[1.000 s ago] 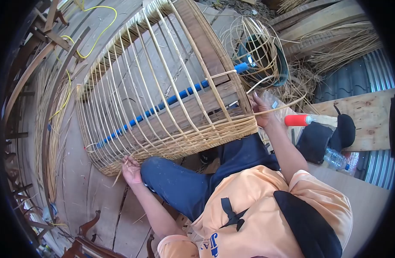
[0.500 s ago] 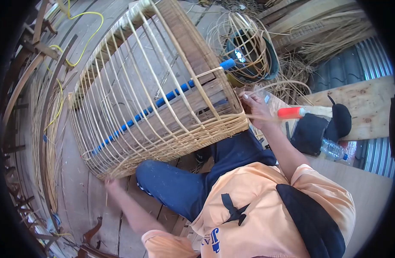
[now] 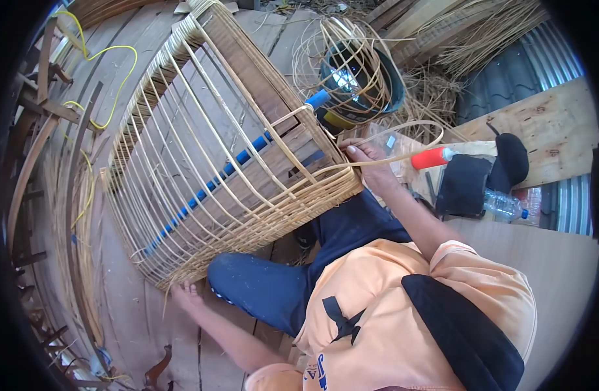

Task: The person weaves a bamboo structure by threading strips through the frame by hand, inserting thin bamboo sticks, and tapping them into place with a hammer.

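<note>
A rattan-and-wood frame [image 3: 283, 163] lies tilted across my lap, with long parallel rattan ribs and a dense woven band [image 3: 273, 218] along its near side. My right hand [image 3: 372, 164] is at the frame's right corner. Its thumb and fingers close around a pale rattan strand [image 3: 403, 158] that leaves the weave and loops back. My left hand [image 3: 186, 294] is by the lower left corner of the woven band, fingers slightly apart and a little blurred. Beside it a thin rattan end [image 3: 166, 305] hangs from the corner. A blue pipe [image 3: 244, 156] runs behind the ribs.
A dark bucket [image 3: 396, 81] with coiled rattan stands behind the frame. To the right are a red-orange bottle [image 3: 428, 158], a black cap [image 3: 511, 161] and a clear plastic bottle [image 3: 504, 205]. Curved wooden pieces [image 3: 29, 169] and a yellow cable [image 3: 135, 78] are on the left.
The view has shifted, so the frame sits a little differently. My left hand has moved slightly right along the corner, its fingers less blurred. My right hand stays at the right corner with the strand.
</note>
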`<action>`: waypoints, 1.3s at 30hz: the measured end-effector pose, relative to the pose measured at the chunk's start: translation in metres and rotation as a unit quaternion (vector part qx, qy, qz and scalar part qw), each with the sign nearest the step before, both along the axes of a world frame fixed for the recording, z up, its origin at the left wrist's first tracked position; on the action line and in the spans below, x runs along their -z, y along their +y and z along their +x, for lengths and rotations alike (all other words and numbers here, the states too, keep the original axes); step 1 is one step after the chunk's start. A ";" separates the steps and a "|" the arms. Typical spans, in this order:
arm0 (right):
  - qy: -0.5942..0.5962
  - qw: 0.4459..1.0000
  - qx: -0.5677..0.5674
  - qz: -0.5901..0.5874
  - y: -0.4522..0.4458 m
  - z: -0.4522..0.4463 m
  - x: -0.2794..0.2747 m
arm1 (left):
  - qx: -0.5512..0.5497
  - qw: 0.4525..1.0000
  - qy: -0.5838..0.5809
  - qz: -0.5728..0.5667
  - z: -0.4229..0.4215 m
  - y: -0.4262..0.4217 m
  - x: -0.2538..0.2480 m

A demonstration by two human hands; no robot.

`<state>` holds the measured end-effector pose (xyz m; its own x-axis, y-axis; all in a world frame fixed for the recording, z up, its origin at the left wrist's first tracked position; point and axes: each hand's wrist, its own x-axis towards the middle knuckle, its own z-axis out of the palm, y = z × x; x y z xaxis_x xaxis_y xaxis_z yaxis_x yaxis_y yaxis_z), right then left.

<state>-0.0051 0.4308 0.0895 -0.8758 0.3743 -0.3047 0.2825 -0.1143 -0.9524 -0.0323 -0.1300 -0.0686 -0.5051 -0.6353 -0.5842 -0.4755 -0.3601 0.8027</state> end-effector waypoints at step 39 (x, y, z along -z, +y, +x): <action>0.135 0.985 -0.089 0.068 0.000 0.035 0.002 | 0.743 0.566 0.151 -0.324 0.044 0.362 -0.342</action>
<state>0.0298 0.4309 0.0879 -0.9732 0.2296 -0.0104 0.0218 0.0469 -0.9987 0.0121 0.2318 0.2730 -0.7776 0.5903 -0.2165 0.3274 0.6741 0.6621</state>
